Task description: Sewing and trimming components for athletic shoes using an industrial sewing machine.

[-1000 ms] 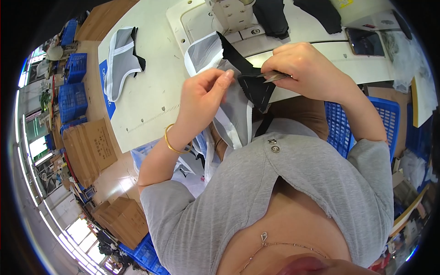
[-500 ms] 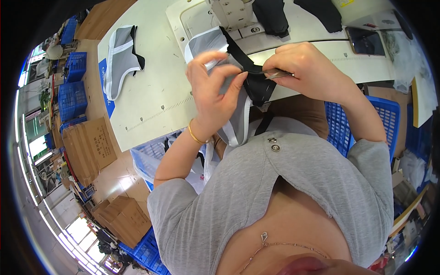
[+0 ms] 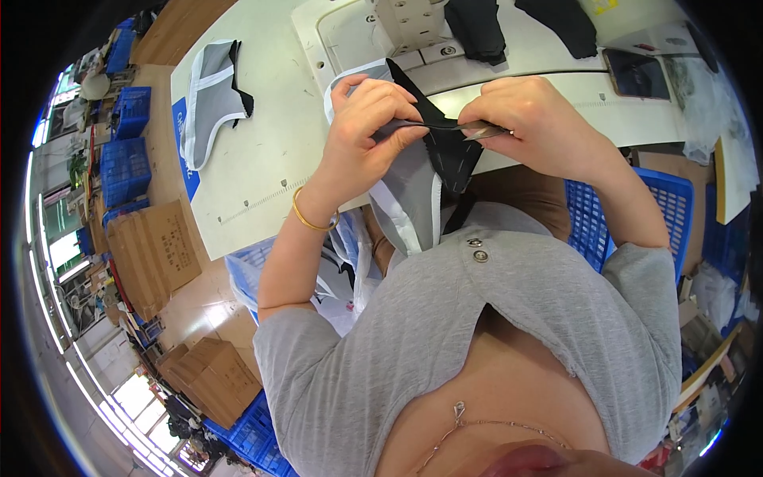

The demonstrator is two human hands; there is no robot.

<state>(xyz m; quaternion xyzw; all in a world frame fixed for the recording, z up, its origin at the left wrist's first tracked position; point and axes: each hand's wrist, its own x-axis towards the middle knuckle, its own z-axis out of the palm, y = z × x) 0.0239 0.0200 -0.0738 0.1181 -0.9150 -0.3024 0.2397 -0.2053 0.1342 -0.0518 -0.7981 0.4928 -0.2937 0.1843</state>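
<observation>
My left hand (image 3: 372, 111) pinches the left end of a black fabric strip (image 3: 439, 125) that lies across a grey garment piece with white trim (image 3: 412, 191). My right hand (image 3: 531, 119) grips the strip's right end together with a small metal tool. Both hands hold the fabric up just in front of the white sewing machine bed (image 3: 350, 36). The grey piece hangs down from my hands toward my lap, with a black mesh part (image 3: 455, 155) below the strip. A gold bangle sits on my left wrist.
A finished grey and white piece (image 3: 208, 99) lies on the white table (image 3: 262, 167) at the left. Black fabric pieces (image 3: 477, 24) and a phone (image 3: 636, 73) lie at the back. Blue crates (image 3: 604, 222) stand at both sides, cardboard boxes (image 3: 151, 250) on the floor at left.
My left hand has risen from the garment's lower edge to the black strip and now pinches it close to my right hand. The right hand has stayed nearly still.
</observation>
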